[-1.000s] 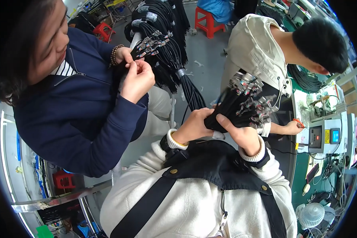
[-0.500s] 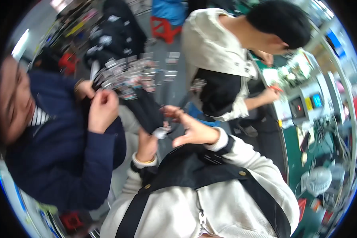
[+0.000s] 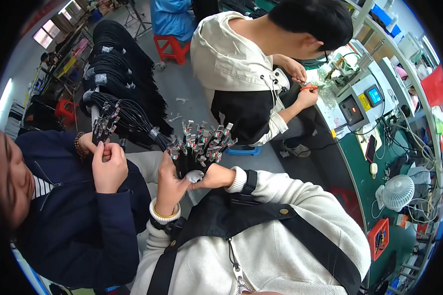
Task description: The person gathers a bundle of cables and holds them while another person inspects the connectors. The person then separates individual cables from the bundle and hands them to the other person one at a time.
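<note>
black cable bundle (image 3: 197, 147), upright, metal connectors fanned

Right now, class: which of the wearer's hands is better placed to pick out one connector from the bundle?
Probably the right hand: its fingers pinch lightly near the connector bundle, while the left hand wraps the cables.

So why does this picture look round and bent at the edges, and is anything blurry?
Head view: the fisheye lens curves the green workbench and leaves black corners; the cable bundle in the left hand and right hand is sharp; window glare at upper left.
</note>
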